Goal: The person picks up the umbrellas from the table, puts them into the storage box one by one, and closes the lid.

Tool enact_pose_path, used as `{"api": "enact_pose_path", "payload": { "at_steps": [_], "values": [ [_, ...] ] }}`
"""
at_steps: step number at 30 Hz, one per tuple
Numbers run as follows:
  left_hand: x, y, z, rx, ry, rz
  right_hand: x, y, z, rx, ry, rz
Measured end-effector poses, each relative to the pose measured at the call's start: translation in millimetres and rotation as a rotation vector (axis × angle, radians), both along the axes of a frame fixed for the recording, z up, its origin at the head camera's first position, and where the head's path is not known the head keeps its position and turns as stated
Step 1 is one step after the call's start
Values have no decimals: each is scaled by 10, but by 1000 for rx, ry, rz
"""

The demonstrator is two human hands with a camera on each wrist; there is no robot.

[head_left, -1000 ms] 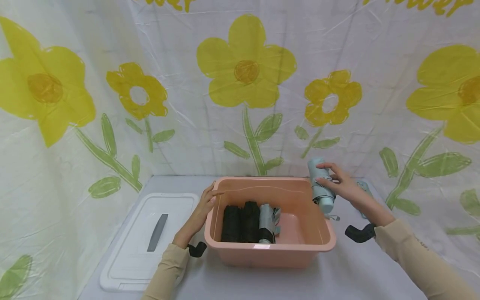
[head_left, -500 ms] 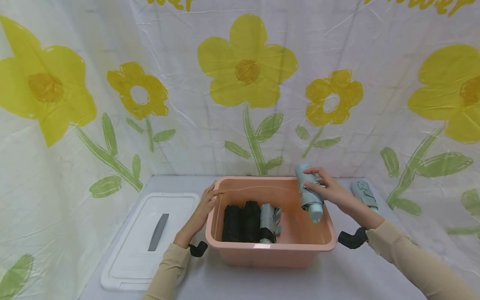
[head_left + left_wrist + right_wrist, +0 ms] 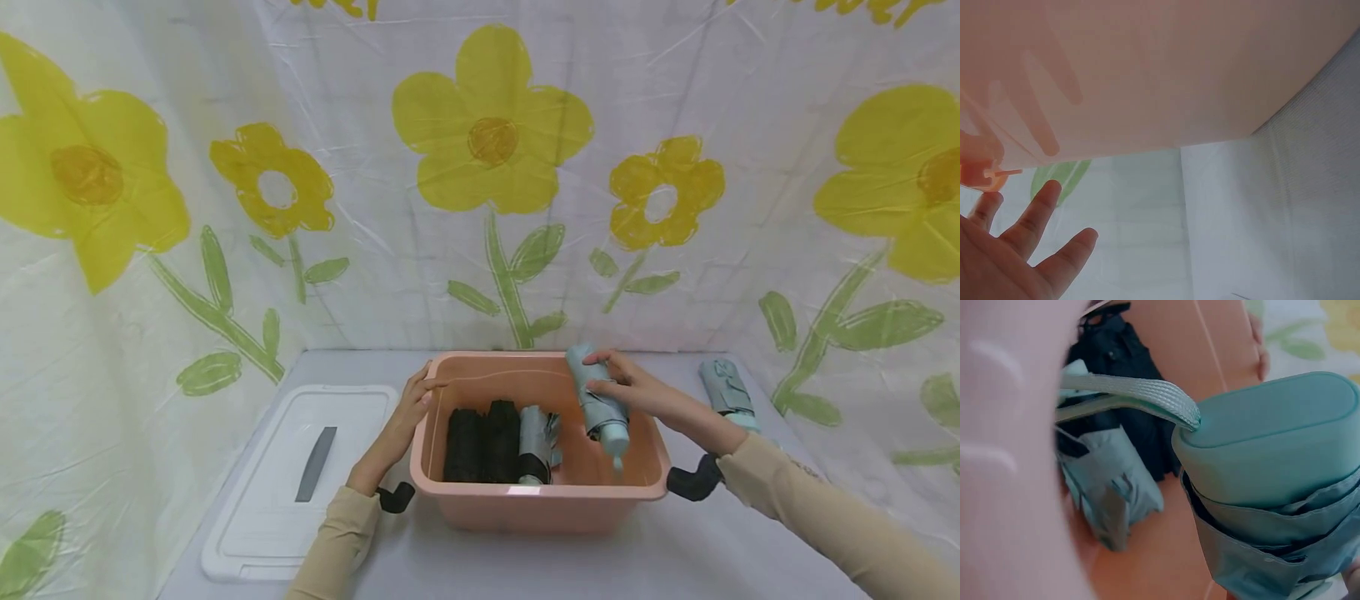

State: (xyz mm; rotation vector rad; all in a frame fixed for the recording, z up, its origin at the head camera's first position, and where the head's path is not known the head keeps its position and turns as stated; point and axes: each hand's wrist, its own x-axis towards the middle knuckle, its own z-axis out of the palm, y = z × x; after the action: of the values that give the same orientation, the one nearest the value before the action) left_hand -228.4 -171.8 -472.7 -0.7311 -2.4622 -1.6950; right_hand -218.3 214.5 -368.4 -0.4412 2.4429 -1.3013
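In the head view my right hand grips a folded pale-blue umbrella tilted over the right half of a pink plastic bin. Its mint handle end and wrist strap fill much of the right wrist view. Inside the bin, two black folded umbrellas and a grey-blue one lie side by side at the left and middle. My left hand rests on the bin's left rim; in the left wrist view its fingers are spread beside the bin's outer wall.
Left of the bin a white lid with a grey handle lies on the pale table. Another light-blue folded umbrella lies at the table's back right. A flower-printed curtain hangs behind the table.
My right hand has carried the pale-blue umbrella left, from above the bin's right rim to over its inside. The umbrella lying at back right has come into fuller view. My left hand stays put.
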Motion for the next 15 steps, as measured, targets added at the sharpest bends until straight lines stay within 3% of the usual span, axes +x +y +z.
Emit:
{"api": "enact_pose_path", "payload": {
  "at_steps": [5,8,12,15],
  "values": [
    [11,3,48,-10,-13,-17,-30,-74,15,-79,-105,5],
    [86,23,169,-14,-17,-27,-65,-108,21,-127,-169,-2],
    [182,52,314,-20,-13,-34,-96,-147,3,-111,-215,-13],
    [198,58,329,-13,-4,-38,-105,-187,-30,-88,-228,2]
  ]
}}
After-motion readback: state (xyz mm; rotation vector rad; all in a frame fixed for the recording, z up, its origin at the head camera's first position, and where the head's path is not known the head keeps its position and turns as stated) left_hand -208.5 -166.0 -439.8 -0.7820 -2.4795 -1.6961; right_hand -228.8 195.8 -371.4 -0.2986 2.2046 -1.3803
